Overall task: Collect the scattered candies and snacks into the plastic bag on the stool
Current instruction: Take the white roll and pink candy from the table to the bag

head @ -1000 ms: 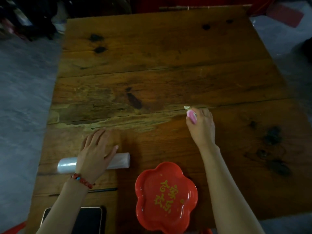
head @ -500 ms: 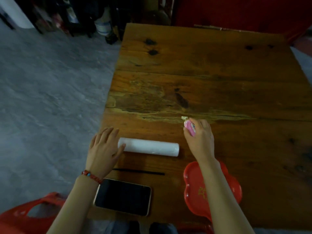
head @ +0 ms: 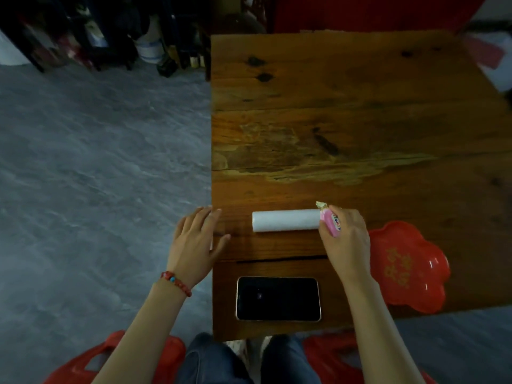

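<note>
My right hand (head: 346, 239) is closed around a pink wrapped candy (head: 329, 221) with a gold twisted end, held just above the wooden table (head: 360, 120) beside the right end of a white roll of plastic bags (head: 285, 220). My left hand (head: 195, 239) hovers open at the table's left edge, fingers spread, a little left of the roll and not touching it. A red plastic stool (head: 116, 358) shows at the bottom left by my knees. No open plastic bag is in view.
A dark phone (head: 278, 298) lies face up near the table's front edge. A red flower-shaped plate (head: 410, 266) sits at the right, partly behind my right arm. Grey floor (head: 97, 176) stretches left; clutter and a white bucket (head: 149, 49) stand at the back.
My view has swung left, so the table now fills the right side. My left hand has come off the roll and moved to the table's edge. My right hand has carried the candy toward me.
</note>
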Tool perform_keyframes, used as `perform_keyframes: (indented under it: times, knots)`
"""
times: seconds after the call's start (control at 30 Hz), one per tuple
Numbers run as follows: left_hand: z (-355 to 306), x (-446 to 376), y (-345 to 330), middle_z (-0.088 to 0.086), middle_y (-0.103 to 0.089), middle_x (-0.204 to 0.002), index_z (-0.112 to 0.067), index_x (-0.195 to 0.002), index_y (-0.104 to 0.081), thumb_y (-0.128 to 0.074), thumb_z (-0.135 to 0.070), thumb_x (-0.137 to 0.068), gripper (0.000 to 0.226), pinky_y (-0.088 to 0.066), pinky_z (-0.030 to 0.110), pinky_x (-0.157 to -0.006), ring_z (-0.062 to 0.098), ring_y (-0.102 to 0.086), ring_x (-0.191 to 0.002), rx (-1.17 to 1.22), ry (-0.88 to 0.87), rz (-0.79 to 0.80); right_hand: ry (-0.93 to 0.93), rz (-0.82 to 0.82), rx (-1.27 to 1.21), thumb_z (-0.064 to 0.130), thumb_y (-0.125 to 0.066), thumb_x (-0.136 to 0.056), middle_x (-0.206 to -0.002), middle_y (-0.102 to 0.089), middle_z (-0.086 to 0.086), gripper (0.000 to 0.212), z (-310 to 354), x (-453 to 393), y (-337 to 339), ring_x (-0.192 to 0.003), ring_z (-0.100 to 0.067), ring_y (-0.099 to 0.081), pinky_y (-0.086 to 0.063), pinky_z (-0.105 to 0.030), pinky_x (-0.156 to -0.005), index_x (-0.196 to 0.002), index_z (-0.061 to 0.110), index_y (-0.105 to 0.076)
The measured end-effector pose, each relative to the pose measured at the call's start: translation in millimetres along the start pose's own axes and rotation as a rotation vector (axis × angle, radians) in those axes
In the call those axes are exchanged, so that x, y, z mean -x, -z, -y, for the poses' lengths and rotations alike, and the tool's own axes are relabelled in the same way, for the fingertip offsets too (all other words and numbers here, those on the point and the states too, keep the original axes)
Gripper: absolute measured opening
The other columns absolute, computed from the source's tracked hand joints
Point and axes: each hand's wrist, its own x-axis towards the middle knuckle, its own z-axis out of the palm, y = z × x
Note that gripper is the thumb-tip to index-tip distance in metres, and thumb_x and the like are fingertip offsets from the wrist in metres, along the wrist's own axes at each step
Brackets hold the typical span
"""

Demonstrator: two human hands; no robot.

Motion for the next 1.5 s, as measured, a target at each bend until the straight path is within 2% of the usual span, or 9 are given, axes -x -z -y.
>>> perform_keyframes:
  times: [0.13, 0.27, 0.6, 0.73, 0.9, 1.07, 1.13, 1.33, 1.5]
  knots:
    - [-3, -6, 0, 0.019, -0.058, -0.119, -0.004, -0.118, -0.056, -0.039, -0.047, -0.084, 0.057, -0.04, 0.05, -0.091, 0.036, -0.054, -0.109, -0.005, -0.038, 0.026, -0.029, -0.015, 0.022, 0.007, -0.07, -0.077, -0.096, -0.058, -0.015, 0.038, -5, 13, 1, -0.086, -0.021, -0.053, -0.038, -0.025, -0.064, -0.113, 0.004, -0.058]
    - [-15, -18, -2, 0.018, -0.057, -0.121, -0.005, -0.119, -0.055, -0.038, -0.047, -0.084, 0.057, -0.04, 0.049, -0.091, 0.035, -0.053, -0.111, -0.039, -0.091, 0.028, -0.078, -0.001, 0.033, 0.01, -0.069, -0.078, -0.102, -0.057, -0.015, 0.039, -20, 14, 5, -0.091, -0.022, -0.053, -0.039, -0.023, -0.066, -0.115, 0.004, -0.056]
    - [-46, -70, -14, 0.017, -0.056, -0.122, -0.005, -0.12, -0.055, -0.038, -0.043, -0.083, 0.056, -0.041, 0.051, -0.092, 0.034, -0.05, -0.116, -0.011, -0.319, 0.089, -0.223, -0.162, 0.037, 0.009, -0.069, -0.078, -0.101, -0.058, -0.016, 0.038, -35, 17, 17, -0.091, -0.025, -0.054, -0.04, -0.027, -0.07, -0.114, 0.003, -0.057]
    - [-54, -99, -22, 0.016, -0.059, -0.119, -0.005, -0.118, -0.057, -0.038, -0.042, -0.083, 0.054, -0.042, 0.049, -0.09, 0.033, -0.054, -0.112, -0.031, -0.484, 0.131, -0.356, -0.273, 0.064, 0.007, -0.07, -0.077, -0.097, -0.058, -0.017, 0.035, -32, 22, 10, -0.089, -0.027, -0.055, -0.038, -0.028, -0.07, -0.11, 0.002, -0.06]
    - [-55, -136, -38, 0.016, -0.057, -0.123, -0.006, -0.122, -0.055, -0.034, -0.046, -0.085, 0.058, -0.038, 0.048, -0.093, 0.033, -0.052, -0.115, -0.082, -0.72, 0.255, -0.552, -0.439, 0.065, 0.005, -0.07, -0.076, -0.094, -0.058, -0.017, 0.033, -15, 46, -9, -0.087, -0.032, -0.055, -0.046, -0.034, -0.072, -0.107, 0.001, -0.061]
    - [-60, -148, -53, 0.015, -0.045, -0.137, -0.008, -0.134, -0.043, -0.022, -0.054, -0.084, 0.071, -0.027, 0.043, -0.103, 0.031, -0.037, -0.128, -0.066, -0.846, 0.358, -0.698, -0.516, 0.044, 0.01, -0.068, -0.08, -0.097, -0.058, -0.013, 0.03, 7, 75, -23, -0.089, -0.028, -0.055, -0.044, -0.03, -0.071, -0.108, 0.003, -0.061]
    - [-64, -148, -60, 0.015, -0.043, -0.138, -0.008, -0.135, -0.042, -0.03, -0.053, -0.086, 0.067, -0.029, 0.044, -0.102, 0.031, -0.038, -0.127, -0.047, -0.869, 0.378, -0.742, -0.547, 0.04, 0.014, -0.065, -0.082, -0.099, -0.058, -0.012, 0.027, 14, 88, -25, -0.089, -0.026, -0.055, -0.045, -0.031, -0.071, -0.108, 0.006, -0.062]
    - [-80, -142, -75, 0.018, -0.048, -0.13, -0.005, -0.134, -0.041, -0.057, -0.035, -0.087, 0.058, -0.043, 0.045, -0.09, 0.032, -0.047, -0.114, -0.011, -0.9, 0.427, -0.839, -0.591, 0.086, 0.006, -0.07, -0.076, -0.095, -0.06, -0.012, 0.032, 17, 121, -21, -0.086, -0.027, -0.055, -0.039, -0.028, -0.07, -0.107, 0.005, -0.062]
    - [-89, -138, -80, 0.016, -0.052, -0.117, -0.007, -0.136, -0.038, -0.066, -0.031, -0.081, 0.066, -0.053, 0.039, -0.063, 0.029, -0.056, -0.093, -0.027, -0.891, 0.424, -0.857, -0.605, 0.097, 0.006, -0.071, -0.075, -0.093, -0.06, -0.013, 0.032, 14, 133, -18, -0.084, -0.028, -0.056, -0.041, -0.028, -0.07, -0.106, 0.003, -0.063]
